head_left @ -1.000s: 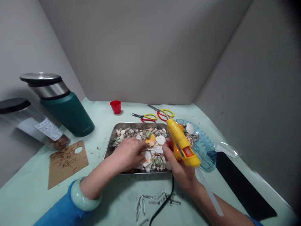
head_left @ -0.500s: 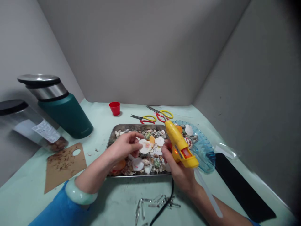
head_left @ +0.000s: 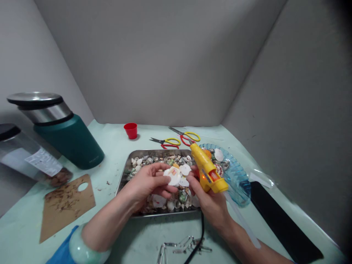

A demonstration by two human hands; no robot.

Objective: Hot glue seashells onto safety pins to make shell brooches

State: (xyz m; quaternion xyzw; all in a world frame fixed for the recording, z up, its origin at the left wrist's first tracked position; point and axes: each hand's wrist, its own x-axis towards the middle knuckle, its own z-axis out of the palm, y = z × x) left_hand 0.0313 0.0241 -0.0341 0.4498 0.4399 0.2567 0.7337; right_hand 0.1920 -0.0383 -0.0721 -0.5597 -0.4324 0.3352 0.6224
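Observation:
Between the thumb and fingers of my left hand (head_left: 150,183) is a white shell disc (head_left: 173,176) with a small orange-pink patch in its middle. My right hand (head_left: 210,200) is wrapped round a yellow glue gun (head_left: 206,163), its nozzle pointing up and away, an orange light lit on its side. A clear glue stick (head_left: 243,220) sticks out of the gun's back end. Both hands are over a metal tray (head_left: 121,183) full of mixed seashells (head_left: 170,203); my left hand and forearm hide part of it.
Two pairs of scissors (head_left: 166,141) and a red cup (head_left: 131,131) lie beyond the tray. A blue glass dish (head_left: 240,190) with shells is at right, beside a black strip (head_left: 283,220). Safety pins (head_left: 180,251) and a black cord (head_left: 196,251) are in front. A green bottle (head_left: 68,141) stands left.
My left hand has turned, showing more of its fingers beneath the shell disc, and it has come slightly nearer. The glue gun stays in my right hand. The view has shifted a little.

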